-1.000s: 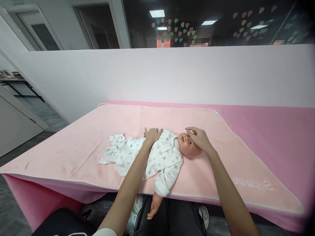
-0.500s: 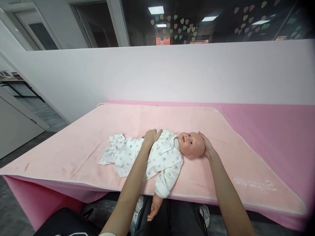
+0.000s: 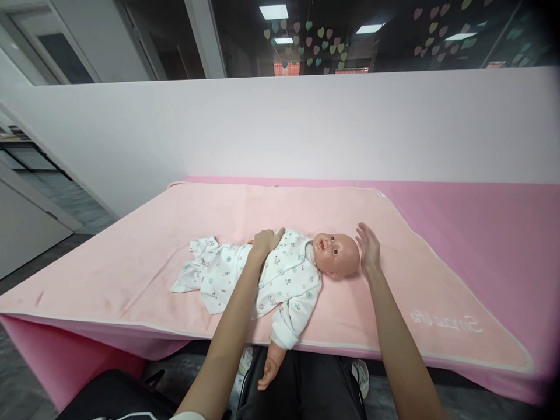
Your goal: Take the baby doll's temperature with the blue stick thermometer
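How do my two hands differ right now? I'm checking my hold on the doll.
The left hand lies flat, palm down, on the doll's clothed chest; the right hand stands open, fingers up, beside the doll's bare head, seemingly just clear of it. Neither hand grips anything, and both reach over the pink blanket.

The pink blanket (image 3: 406, 280) carries white embroidered lettering near its right corner, seen upside down and not readable.

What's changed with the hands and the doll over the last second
The right hand slid off the doll's face to the crown of its head, then let go and now hovers open beside it. The left hand stayed flat on the doll's chest, and the doll stayed on its back on the pink blanket.
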Demonstrator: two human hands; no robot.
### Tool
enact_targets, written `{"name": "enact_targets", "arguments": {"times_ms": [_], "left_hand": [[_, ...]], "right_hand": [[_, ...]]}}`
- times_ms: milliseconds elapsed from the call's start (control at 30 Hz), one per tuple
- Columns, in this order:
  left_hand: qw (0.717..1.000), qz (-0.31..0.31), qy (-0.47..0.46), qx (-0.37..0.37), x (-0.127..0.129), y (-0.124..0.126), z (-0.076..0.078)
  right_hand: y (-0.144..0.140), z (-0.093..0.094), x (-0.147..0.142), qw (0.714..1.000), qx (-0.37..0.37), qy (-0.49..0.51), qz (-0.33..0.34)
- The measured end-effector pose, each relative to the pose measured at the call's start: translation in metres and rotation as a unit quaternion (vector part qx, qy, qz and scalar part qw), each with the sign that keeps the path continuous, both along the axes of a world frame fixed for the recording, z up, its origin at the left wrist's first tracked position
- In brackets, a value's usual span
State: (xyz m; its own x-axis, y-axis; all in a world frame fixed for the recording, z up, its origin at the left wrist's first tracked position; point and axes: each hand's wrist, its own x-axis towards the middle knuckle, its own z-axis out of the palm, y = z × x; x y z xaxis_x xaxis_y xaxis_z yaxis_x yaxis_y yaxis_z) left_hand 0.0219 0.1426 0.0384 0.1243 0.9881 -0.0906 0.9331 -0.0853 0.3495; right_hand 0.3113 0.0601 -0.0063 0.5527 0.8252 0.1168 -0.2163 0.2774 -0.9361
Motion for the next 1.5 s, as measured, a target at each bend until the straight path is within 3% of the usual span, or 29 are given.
{"name": "enact_targets", "arguments": {"times_ms": [100, 167, 400, 600, 833, 1033, 1300, 1500], "left_hand": [[1.0, 0.001, -0.002, -0.001, 0.0, 0.0, 0.0], [1.0, 0.001, -0.003, -0.002, -0.001, -0.001, 0.0], [1.0, 0.003, -0.006, -0.01, -0.001, -0.004, 0.002], [1.0, -0.001, -0.006, -0.007, -0.001, -0.003, 0.002], [1.0, -0.004, -0.006, -0.002, -0.002, -0.003, 0.0], [1.0, -0.008, -0.004, 0.0, -0.002, -0.003, 0.001], [1.0, -0.013, 0.001, -0.005, -0.002, -0.003, 0.002], [1.0, -0.022, 0.006, 0.001, -0.001, -0.003, 0.003]], "right_hand": [[-0.004, 0.005, -0.012, 0.986, -0.035, -0.045, 0.158], [-0.006, 0.006, -0.014, 0.977, -0.05, -0.023, 0.207], [-0.006, 0.007, -0.01, 0.986, -0.058, 0.058, 0.142], [-0.012, 0.013, -0.018, 0.964, -0.115, 0.06, 0.234], [-0.004, 0.004, -0.006, 0.985, -0.066, 0.025, 0.156], [-0.006, 0.003, -0.012, 0.977, -0.072, 0.011, 0.199], [-0.006, 0.007, -0.007, 0.985, -0.053, 0.03, 0.162], [-0.009, 0.008, -0.015, 0.978, -0.068, 0.028, 0.196]]}}
